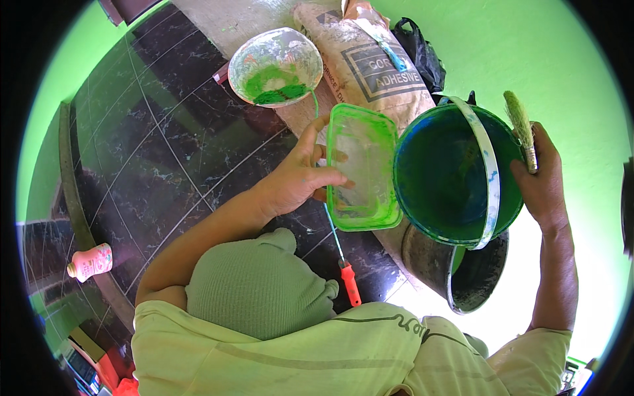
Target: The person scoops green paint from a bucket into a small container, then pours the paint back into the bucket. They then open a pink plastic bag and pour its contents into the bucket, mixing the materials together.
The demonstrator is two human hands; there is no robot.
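Note:
My left hand [307,175] grips the left side of a clear plastic tub [362,178] with a green-smeared rim; the fingers show through its wall. The tub is tilted, its right edge touching or very near a large dark bucket [436,171] with green and blue paint stains and a pale handle [487,165]. My right hand [545,175] holds the bucket's right rim and also a paintbrush [520,122], bristles upward. Inside the bucket it is too dark to tell how much paint there is.
A paint-stained bowl [264,53] holds a green roller [281,94] whose red handle [350,284] reaches the tiles. Behind lie a sack [370,66] and a black plastic bag [422,56]. A black bucket [456,277] is below mine; a pink bottle [90,262] is far left.

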